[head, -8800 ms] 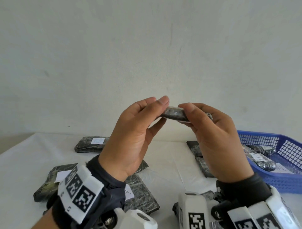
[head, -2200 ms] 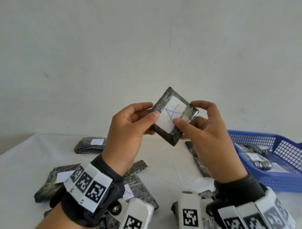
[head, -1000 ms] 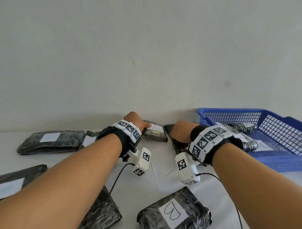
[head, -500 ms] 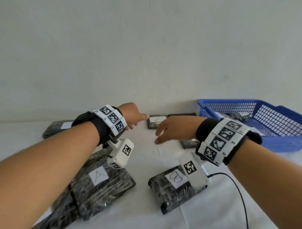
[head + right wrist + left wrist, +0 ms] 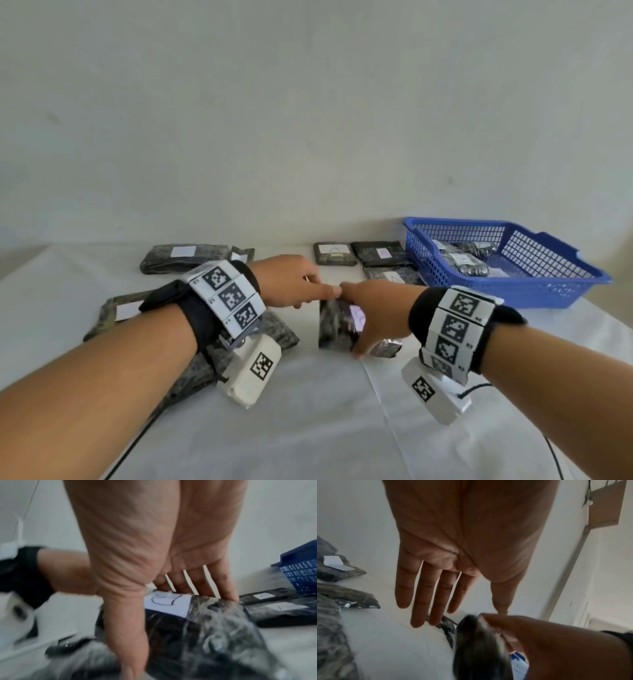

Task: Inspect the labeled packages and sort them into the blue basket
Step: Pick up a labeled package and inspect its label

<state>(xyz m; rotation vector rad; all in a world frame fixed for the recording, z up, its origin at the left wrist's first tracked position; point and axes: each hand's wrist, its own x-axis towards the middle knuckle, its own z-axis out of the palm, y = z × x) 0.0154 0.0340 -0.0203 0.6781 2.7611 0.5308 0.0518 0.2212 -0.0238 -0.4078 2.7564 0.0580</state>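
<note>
Here, a dark package (image 5: pixel 337 323) labelled B at the frame's centre is grasped by the right hand (image 5: pixel 373 313), thumb along one edge and fingers (image 5: pixel 221 586) over the far edge, seemingly so that it can be lifted and its label read. The left hand (image 5: pixel 287 286) is held flat and empty just beside it, probably to assist. The blue basket (image 5: pixel 548 291) is seen at middle right, several packages already inside.
</note>
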